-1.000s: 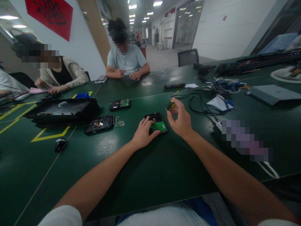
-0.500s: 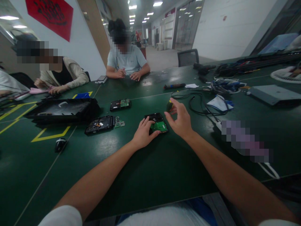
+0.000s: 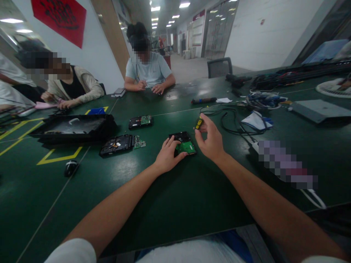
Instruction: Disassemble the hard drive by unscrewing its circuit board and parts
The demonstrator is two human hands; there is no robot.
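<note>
A hard drive [image 3: 179, 136] with a green circuit board [image 3: 187, 147] lies on the table in front of me. My left hand [image 3: 170, 150] is closed over its left side, thumb along the near edge and fingers across the top. Just right of the drive, my right hand [image 3: 208, 136] pinches the black-and-yellow handle of a screwdriver [image 3: 199, 123] between thumb and fingers. The handle is tilted, and its thin tip is too small to make out clearly. Left of the drive lie an opened hard drive [image 3: 116, 144], a loose circuit board [image 3: 139, 142] and another hard drive [image 3: 140, 122].
A black tray [image 3: 74, 126] and a black mouse [image 3: 71, 168] are at left. To the right are black cables [image 3: 233, 118], a folded cloth [image 3: 255, 120], a grey box [image 3: 320, 110] and a power strip [image 3: 255, 147]. Two people work across the table.
The screwdriver handle has turned in my right hand, so its yellow markings now show. My right hand has shifted slightly. My left hand stays on the hard drive.
</note>
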